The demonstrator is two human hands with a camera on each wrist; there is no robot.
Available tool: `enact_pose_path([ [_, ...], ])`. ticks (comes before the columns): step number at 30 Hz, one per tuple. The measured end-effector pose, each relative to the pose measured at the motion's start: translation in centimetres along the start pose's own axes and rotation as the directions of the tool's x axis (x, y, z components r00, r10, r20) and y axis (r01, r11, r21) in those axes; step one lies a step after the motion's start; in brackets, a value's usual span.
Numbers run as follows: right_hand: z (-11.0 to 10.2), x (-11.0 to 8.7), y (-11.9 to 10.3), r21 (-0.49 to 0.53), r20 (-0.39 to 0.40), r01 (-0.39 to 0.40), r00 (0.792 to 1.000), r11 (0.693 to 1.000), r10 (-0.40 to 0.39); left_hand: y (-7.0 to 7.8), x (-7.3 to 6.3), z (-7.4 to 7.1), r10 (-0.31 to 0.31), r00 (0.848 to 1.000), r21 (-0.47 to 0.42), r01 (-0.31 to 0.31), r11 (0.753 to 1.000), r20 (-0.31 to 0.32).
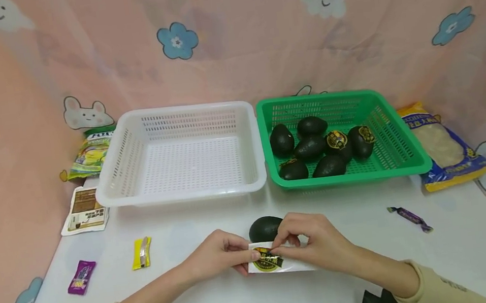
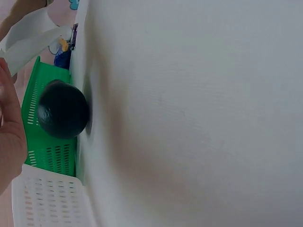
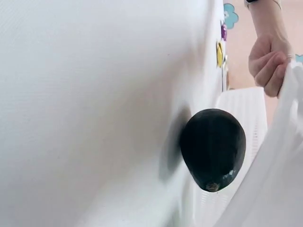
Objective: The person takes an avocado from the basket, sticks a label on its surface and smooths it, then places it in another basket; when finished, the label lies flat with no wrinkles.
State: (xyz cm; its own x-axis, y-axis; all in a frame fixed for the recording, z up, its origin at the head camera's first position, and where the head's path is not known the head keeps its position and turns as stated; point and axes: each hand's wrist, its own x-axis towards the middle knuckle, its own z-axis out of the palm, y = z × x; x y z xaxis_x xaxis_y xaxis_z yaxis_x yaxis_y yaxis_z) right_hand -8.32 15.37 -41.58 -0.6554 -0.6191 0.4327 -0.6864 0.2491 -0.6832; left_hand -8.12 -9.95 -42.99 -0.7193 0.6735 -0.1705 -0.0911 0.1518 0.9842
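My left hand [image 1: 221, 254] pinches the left end of a white sticker backing strip [image 1: 298, 266], thumb on top. On the strip is a round black-and-gold sticker [image 1: 267, 263]. The thumb and fingertips of my right hand [image 1: 313, 240] pinch at the sticker's upper right edge. Just behind the strip a dark avocado [image 1: 264, 229] lies on the table, partly covered by the right hand. Low in the right wrist view, the same avocado [image 3: 213, 150] shows its stem end, with the strip's white underside [image 3: 272, 175] beside it.
Behind stand a white basket [image 1: 182, 197] and a green basket [image 1: 352, 178] holding several avocados [image 1: 310, 149], some with stickers. Snack bags [image 1: 442, 145] flank them. Wrapped sweets lie left, purple [image 1: 82, 277] and yellow [image 1: 141, 253], and right, a dark twist-wrapped one [image 1: 410, 219].
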Motion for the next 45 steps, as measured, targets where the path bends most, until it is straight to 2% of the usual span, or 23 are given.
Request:
enact_pose_path([
  [3,0.2,-0.1,0.0,0.035,-0.029,0.069,0.997,0.997,-0.068,-0.3,-0.2,-0.1,-0.048,0.998,-0.085,0.051,0.995,0.035],
  [5,0.1,-0.2,-0.1,0.098,-0.04,0.035,0.999,0.995,-0.031,-0.6,-0.5,-0.2,-0.066,0.997,-0.088,0.069,0.994,0.041],
  [7,-0.2,-0.2,-0.1,0.179,-0.033,-0.069,0.997,0.981,0.076,-1.1,-0.9,-0.3,-0.045,0.999,0.021,0.044,0.999,0.027],
  [8,-0.4,-0.2,0.0,0.21,-0.022,-0.139,0.989,0.968,0.147,-1.4,-1.1,-0.3,-0.024,1.0,0.101,0.022,0.995,0.019],
  [9,-0.7,-0.1,0.0,0.223,-0.008,-0.213,0.975,0.951,0.22,-1.7,-1.4,-0.3,0.004,1.0,0.206,-0.006,0.979,0.01],
  [10,-1.0,0.0,0.1,0.22,0.013,-0.28,0.959,0.934,0.285,-2.0,-1.6,-0.3,0.035,0.999,0.329,-0.032,0.944,-0.005],
  [12,-1.5,0.2,0.2,0.169,0.054,-0.362,0.932,0.917,0.358,-2.5,-2.1,-0.2,0.112,0.993,0.559,-0.073,0.826,-0.036],
  [13,-1.6,0.3,0.3,0.138,0.072,-0.383,0.924,0.913,0.377,-2.6,-2.2,-0.1,0.155,0.987,0.625,-0.089,0.776,-0.051],
  [14,-1.7,0.3,0.4,0.11,0.087,-0.395,0.918,0.912,0.387,-2.5,-2.2,0.0,0.189,0.98,0.649,-0.099,0.754,-0.07],
  [15,-1.8,0.4,0.5,0.092,0.099,-0.395,0.917,0.914,0.387,-2.2,-2.1,0.2,0.225,0.97,0.657,-0.111,0.746,-0.092],
  [16,-1.7,0.5,0.6,0.087,0.112,-0.393,0.917,0.915,0.383,-1.9,-1.8,0.3,0.266,0.957,0.644,-0.131,0.754,-0.116],
  [19,-1.3,0.7,0.6,0.108,0.135,-0.405,0.911,0.908,0.391,-0.7,-0.7,0.8,0.348,0.92,0.525,-0.209,0.825,-0.18],
  [21,-1.1,0.8,0.5,0.098,0.122,-0.426,0.902,0.9,0.414,0.0,-0.1,1.0,0.338,0.913,0.453,-0.208,0.867,-0.227],
  [25,-1.0,0.5,0.7,0.036,0.056,-0.481,0.876,0.876,0.479,0.3,0.7,1.1,0.213,0.923,0.347,-0.095,0.933,-0.319],
  [28,-0.9,0.0,1.4,0.024,0.019,-0.498,0.867,0.867,0.498,0.1,1.1,1.1,0.137,0.922,0.304,-0.022,0.952,-0.362],
  [30,-0.7,-0.3,1.9,0.02,-0.003,-0.493,0.87,0.87,0.493,-0.2,1.6,1.0,0.118,0.916,0.318,0.011,0.948,-0.383],
  [32,-0.4,-0.4,2.4,-0.015,-0.027,-0.469,0.883,0.883,0.468,-0.4,2.0,0.9,0.118,0.909,0.35,0.032,0.936,-0.399],
  [35,0.1,-0.3,3.2,-0.13,-0.059,-0.417,0.909,0.9,0.412,-0.6,2.6,0.8,0.14,0.902,0.425,0.053,0.904,-0.41],
  [38,0.5,0.0,3.8,-0.245,-0.072,-0.37,0.929,0.896,0.364,-0.9,3.0,0.7,0.16,0.901,0.51,0.077,0.857,-0.404],
  [41,0.5,0.2,4.2,-0.287,-0.101,-0.325,0.946,0.901,0.309,-1.2,3.1,0.5,0.238,0.891,0.62,0.06,0.783,-0.387],
  [43,0.4,0.2,4.4,-0.267,-0.104,-0.263,0.964,0.927,0.243,-1.3,3.2,0.3,0.327,0.882,0.688,-0.005,0.725,-0.339],
  [45,0.4,0.2,4.8,-0.233,-0.096,-0.188,0.981,0.954,0.17,-1.5,3.3,0.2,0.415,0.868,0.751,-0.076,0.656,-0.275],
])
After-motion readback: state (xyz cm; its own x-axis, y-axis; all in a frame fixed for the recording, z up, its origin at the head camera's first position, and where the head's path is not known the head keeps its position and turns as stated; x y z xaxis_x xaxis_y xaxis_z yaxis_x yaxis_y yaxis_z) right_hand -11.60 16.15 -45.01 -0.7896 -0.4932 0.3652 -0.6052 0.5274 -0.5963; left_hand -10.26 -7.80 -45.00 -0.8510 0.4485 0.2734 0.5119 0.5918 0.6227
